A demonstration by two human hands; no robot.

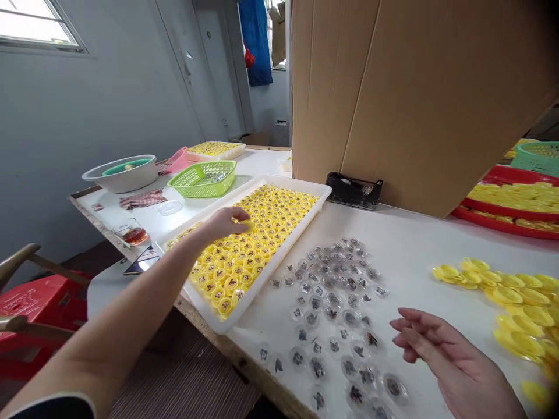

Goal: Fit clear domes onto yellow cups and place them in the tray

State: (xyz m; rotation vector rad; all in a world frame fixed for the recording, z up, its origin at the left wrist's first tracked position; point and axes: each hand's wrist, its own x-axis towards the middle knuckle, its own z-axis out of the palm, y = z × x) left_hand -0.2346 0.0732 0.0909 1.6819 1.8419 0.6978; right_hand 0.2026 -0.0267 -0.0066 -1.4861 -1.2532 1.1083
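Leftmost, a red stool (41, 297) is standing beside the white table (406, 238), where a grey basin (131, 181), a glass of amber liquid (134, 234) and a light green basket (222, 185) are sitting. The person's left hand (229, 223) is hovering over a white tray (283, 249), fingers bent inward; a yellow blur is showing at the fingertips, perhaps a pinched piece, though the blur is making that impossible to tell. Rows of yellow pieces (238, 263) bearing small printed figures are filling the tray. Clear discs (334, 298) with similar figures are lying scattered right of it, and a black tape dispenser (354, 191) is resting against upright cardboard (393, 99). The right hand (454, 355) is hanging just beside the discs, fingers loosely curled; whether they are gripping anything is remaining unclear. Plain yellow cups (506, 293) are lying in overlapping rows farther right, near stacked red trays (498, 215).
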